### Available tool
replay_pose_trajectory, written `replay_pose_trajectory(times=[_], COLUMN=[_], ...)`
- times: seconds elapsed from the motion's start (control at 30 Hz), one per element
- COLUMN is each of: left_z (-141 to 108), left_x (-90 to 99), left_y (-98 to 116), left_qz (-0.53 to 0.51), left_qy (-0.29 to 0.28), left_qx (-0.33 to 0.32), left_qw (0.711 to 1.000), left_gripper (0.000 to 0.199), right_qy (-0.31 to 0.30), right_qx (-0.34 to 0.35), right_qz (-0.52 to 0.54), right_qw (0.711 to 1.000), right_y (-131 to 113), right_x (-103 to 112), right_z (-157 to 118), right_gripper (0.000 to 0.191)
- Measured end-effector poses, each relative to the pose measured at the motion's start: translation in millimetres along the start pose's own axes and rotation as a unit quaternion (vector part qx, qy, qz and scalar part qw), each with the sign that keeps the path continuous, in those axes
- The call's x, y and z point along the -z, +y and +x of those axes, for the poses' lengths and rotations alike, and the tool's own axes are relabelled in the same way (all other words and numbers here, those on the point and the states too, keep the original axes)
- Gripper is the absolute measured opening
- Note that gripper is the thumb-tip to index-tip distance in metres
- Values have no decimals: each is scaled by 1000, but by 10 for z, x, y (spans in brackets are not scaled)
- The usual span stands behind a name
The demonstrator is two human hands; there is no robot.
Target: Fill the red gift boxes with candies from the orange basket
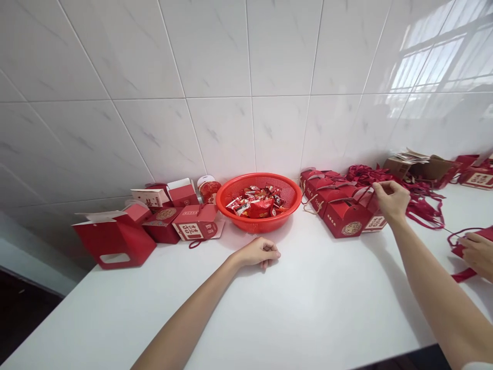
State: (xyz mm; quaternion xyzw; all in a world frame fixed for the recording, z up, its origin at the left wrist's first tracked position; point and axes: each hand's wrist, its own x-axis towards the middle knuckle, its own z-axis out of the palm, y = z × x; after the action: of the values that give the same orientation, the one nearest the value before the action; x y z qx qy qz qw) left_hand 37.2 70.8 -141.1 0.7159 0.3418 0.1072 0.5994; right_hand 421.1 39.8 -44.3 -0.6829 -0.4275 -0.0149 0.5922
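My left hand (259, 253) rests on the white table, its fingers loosely curled with nothing visible in them. It lies just in front of a red plastic colander (259, 224) that holds small wrapped candies (260, 205). Over at the right, my right hand (393, 200) pinches the thin cord handle of a red gift box (375, 222), which carries a pale panel with characters. That box stands on the table at the end of a row of red gift boxes (342, 218), directly beside one with a round gold emblem.
Several red boxes (196, 222) stand left of the colander, with a taller red bag-like box (119, 241) nearest the edge. Dark red ribbons (423, 205) and an open cardboard box (439, 169) lie at right. Another person's hand (477, 252) holds a red item there. A tiled wall backs the table.
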Motion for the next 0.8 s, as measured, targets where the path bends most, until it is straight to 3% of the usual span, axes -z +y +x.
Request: replay_pose_trajectory(times=[0.23,0.33,0.43,0.5,0.6,0.7,0.8], left_z=[-7,-13,-21,-28,-40,-40,-27], left_x=[-3,-10,-16,-20,-23,-19,-6], left_y=[22,44,65,80,98,97,75], left_qz=[0,-6,-13,-17,-24,-24,-23], left_qy=[-2,-1,-6,-4,-4,-12,-4], left_qx=[7,8,12,17,24,30,23], left_qw=[1000,1000,1000,1000,999,999,999], left_gripper=[39,40,41,41,39,32,27], right_qy=[29,18,58,101,124,22,-213], right_qx=[0,8,0,48,227,447,558], right_qz=[-77,-174,-286,-299,-194,-21,117], right_qw=[997,985,956,948,946,894,793], right_y=[22,8,-3,-45,-261,-638,-946], right_x=[-191,-195,-172,-182,-280,-468,-677], right_z=[-91,-93,-54,-63,-309,-973,-1912], right_gripper=[2,30,49,44,24,9,18])
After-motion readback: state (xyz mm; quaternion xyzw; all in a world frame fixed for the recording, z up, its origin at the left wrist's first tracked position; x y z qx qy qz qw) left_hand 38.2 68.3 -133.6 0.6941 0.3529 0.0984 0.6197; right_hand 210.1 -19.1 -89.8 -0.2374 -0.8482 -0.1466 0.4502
